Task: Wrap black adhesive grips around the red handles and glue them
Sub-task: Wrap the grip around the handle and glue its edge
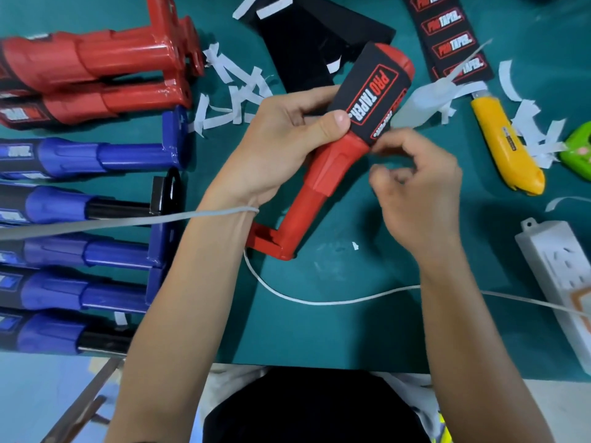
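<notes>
— Where is the handle?
— The handle [332, 174] is held above the green bench [351, 330] on a slant. Its flat foot is low, near the left wrist, and its rounded end points up and to the right. The grip [371, 91] is wrapped round its upper part, with the white "PRO TAPER" lettering facing up.
— And the hands?
— The left hand [281, 145] curls round the handle from the left, its thumb pressed on the grip's lower edge. The right hand [415, 187] has curled fingers with the tips at the grip's lower corner. It is blurred, so I cannot tell whether they pinch it.
— What else is on the bench?
— On the left lie red handles [96, 59], and below them a row of blue handles [80, 155], some with grips on. Along the top are black sheets [303, 43], a stack of printed grips [447, 36] and scattered white strips [230, 91]. On the right are a yellow knife [505, 145], a green thing [580, 151] at the edge and a power strip [559, 270]. A white cable [319, 302] runs across under the forearms
</notes>
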{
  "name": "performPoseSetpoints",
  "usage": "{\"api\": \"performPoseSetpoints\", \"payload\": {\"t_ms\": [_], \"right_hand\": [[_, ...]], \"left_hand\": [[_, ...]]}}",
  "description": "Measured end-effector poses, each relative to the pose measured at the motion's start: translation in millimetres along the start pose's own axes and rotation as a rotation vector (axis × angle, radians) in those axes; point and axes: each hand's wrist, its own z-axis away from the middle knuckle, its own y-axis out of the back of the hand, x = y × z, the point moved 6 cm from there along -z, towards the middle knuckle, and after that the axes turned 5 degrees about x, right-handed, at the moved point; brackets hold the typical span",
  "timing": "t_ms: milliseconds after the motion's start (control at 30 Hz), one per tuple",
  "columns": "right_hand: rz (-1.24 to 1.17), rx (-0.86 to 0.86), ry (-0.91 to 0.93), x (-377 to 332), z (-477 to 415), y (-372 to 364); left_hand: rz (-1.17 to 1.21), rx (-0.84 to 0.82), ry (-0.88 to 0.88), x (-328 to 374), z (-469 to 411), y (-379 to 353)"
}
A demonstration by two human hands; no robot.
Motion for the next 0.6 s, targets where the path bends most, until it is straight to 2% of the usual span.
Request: {"api": "performPoseSetpoints", "payload": {"t_ms": [67, 133, 167, 200, 267, 333, 433, 533, 600], "right_hand": [[0.08, 0.108, 0.091, -6, 2, 14], [-0.085, 0.243, 0.091, -14, 3, 30], [-0.178, 0.23, 0.103, -17, 2, 34], [-0.242, 0.14, 0.121, -19, 1, 35], [-0.292, -0.152, 0.132, -20, 0, 32], [-0.203, -0.318, 0.14, -14, -2, 35], [0.0, -0.387, 0.231, -7, -5, 40], [-0.096, -0.394, 0.21, 5, -1, 44], [-0.205, -0.374, 0.157, 18, 2, 45]], "left_hand": [[-0.033, -0.073, -0.015, 6, 0, -4], [-0.076, -0.161, -0.015, 12, 2, -9], [-0.105, -0.208, -0.017, 15, 4, -12], [-0.138, -0.251, -0.023, 18, 6, -14], [-0.207, -0.308, -0.015, 21, 9, -18], [-0.306, -0.337, 0.018, 19, 13, -22], [-0.422, -0.415, 0.128, 8, 18, -27], [-0.544, -0.428, 0.211, 5, 17, -11], [-0.667, -0.339, 0.334, -1, 16, 17]]}}
